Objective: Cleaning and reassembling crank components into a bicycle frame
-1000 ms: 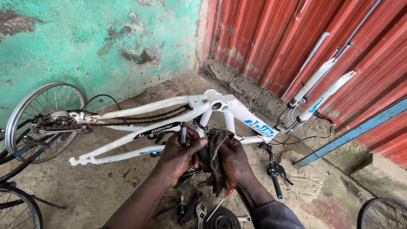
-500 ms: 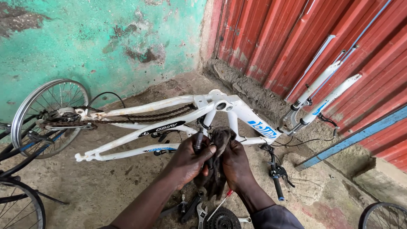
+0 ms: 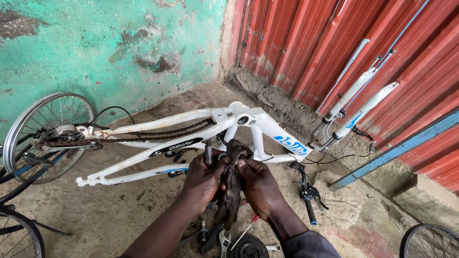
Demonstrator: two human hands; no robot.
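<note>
Both hands are close together over the concrete floor [image 3: 119,215], near its middle. Left hand [image 3: 203,179] grips a dark metal axle [image 3: 208,154]; right hand [image 3: 258,184] is clamped on a dirty rag [image 3: 233,177], just before the white bicycle frame [image 3: 191,129].

A dark, grimy rag [image 3: 233,179] hangs crumpled and limp at the centre of the view, its top bunched around a small metal part that is mostly hidden. At about 9 o'clock from the rag's top, touching it, a short dark axle-like metal piece [image 3: 208,154] stands upright. Both sit just in front of the white bicycle frame's middle.
</note>
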